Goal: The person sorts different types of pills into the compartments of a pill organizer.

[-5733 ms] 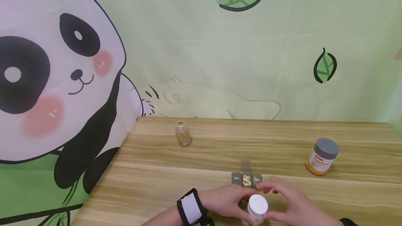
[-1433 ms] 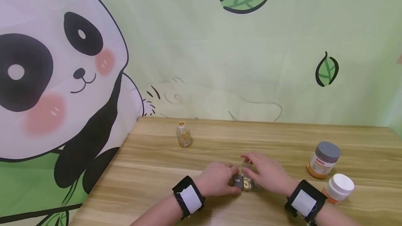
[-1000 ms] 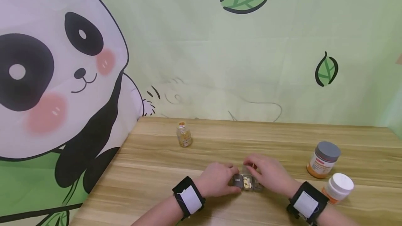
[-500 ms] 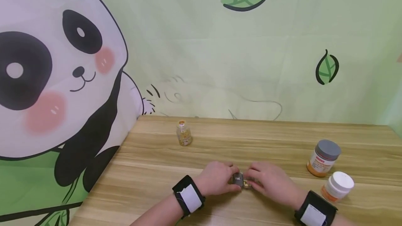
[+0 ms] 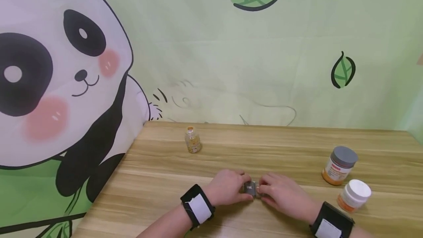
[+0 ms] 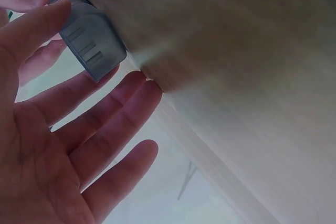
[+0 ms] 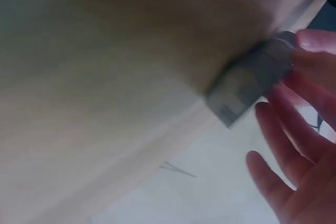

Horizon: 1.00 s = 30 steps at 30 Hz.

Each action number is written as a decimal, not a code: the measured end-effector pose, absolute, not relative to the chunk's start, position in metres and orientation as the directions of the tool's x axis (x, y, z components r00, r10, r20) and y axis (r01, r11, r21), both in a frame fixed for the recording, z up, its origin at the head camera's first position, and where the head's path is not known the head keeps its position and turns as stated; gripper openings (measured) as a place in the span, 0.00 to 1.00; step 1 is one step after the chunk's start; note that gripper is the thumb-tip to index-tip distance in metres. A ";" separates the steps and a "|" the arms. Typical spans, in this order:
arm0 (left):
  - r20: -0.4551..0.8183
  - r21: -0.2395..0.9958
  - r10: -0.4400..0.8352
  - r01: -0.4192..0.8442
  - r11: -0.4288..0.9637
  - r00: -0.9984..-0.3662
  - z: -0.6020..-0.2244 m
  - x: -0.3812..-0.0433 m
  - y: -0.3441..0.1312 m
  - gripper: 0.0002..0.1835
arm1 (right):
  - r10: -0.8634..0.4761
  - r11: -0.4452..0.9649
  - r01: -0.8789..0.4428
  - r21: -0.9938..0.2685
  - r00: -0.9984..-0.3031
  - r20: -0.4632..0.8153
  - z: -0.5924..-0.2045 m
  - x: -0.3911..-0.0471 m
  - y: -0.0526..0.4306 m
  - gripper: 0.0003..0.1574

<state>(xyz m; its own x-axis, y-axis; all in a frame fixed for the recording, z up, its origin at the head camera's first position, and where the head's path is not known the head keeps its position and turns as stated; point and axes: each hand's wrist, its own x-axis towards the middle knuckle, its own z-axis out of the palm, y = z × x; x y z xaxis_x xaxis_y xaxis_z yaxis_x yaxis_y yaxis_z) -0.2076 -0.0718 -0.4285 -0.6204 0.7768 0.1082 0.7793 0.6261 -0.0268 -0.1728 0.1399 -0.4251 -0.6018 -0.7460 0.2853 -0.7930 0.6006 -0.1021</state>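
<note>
A small dark grey pill organizer (image 5: pixel 250 188) lies on the table between both hands, with a lid marked "Wed." showing in the head view. My left hand (image 5: pixel 227 189) holds its left end between thumb and index finger, and in the left wrist view the other fingers spread beside the grey box (image 6: pixel 92 40). The right hand (image 5: pixel 282 195) grips the other end, its fingers covering the middle compartment in the head view. From the right wrist, the box (image 7: pixel 252 80) shows blurred, thumb and fingertips on its end. The pills inside are hidden.
To the right of the hands stand a white-capped bottle (image 5: pixel 354 196) and, behind it, a jar with a grey lid (image 5: pixel 340 165). A clear bottle of yellowish contents (image 5: pixel 193 142) is farther back on the left. A panda-print cloth (image 5: pixel 211 47) hangs behind the wooden table (image 5: pixel 165 201).
The white-capped bottle went from between the hands to the right side. My right hand then took the raised clear lid and came down over the middle compartment, covering the pills.
</note>
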 end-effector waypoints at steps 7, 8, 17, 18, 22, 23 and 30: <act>0.098 -0.017 0.774 0.777 0.630 -0.626 -0.425 -0.208 -0.073 0.21 | -0.779 0.597 -0.802 -0.023 -0.586 0.224 -0.416 -0.169 0.136 0.10; 0.098 -0.017 0.774 0.777 0.630 -0.625 -0.425 -0.208 -0.073 0.21 | -0.784 0.593 -0.805 -0.010 -0.580 0.220 -0.417 -0.169 0.136 0.11; 0.098 -0.028 0.778 0.780 0.625 -0.620 -0.431 -0.208 -0.071 0.22 | -0.738 0.598 -0.767 -0.233 -0.641 0.214 -0.423 -0.170 0.144 0.10; 0.097 -0.029 0.778 0.780 0.625 -0.620 -0.431 -0.208 -0.071 0.22 | -0.725 0.602 -0.748 -0.278 -0.658 0.201 -0.423 -0.171 0.145 0.09; 0.099 -0.030 0.777 0.779 0.626 -0.621 -0.433 -0.206 -0.071 0.22 | -0.687 0.634 -0.695 -0.339 -0.707 0.165 -0.424 -0.177 0.144 0.12; 0.099 -0.031 0.776 0.777 0.628 -0.623 -0.432 -0.206 -0.071 0.22 | -0.681 0.648 -0.691 -0.322 -0.714 0.161 -0.424 -0.179 0.143 0.14; 0.100 -0.029 0.773 0.775 0.631 -0.626 -0.430 -0.208 -0.072 0.22 | -0.640 0.721 -0.645 -0.254 -0.760 0.112 -0.424 -0.193 0.141 0.29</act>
<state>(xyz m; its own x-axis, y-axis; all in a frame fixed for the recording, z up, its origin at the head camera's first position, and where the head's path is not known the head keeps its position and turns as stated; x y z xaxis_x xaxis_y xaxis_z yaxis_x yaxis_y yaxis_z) -0.2076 -0.0717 -0.4296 -0.6259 0.7734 0.1000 0.7751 0.6311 -0.0293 -0.1926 0.1412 -0.4244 -0.7598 -0.6405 0.1120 -0.6450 0.7207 -0.2542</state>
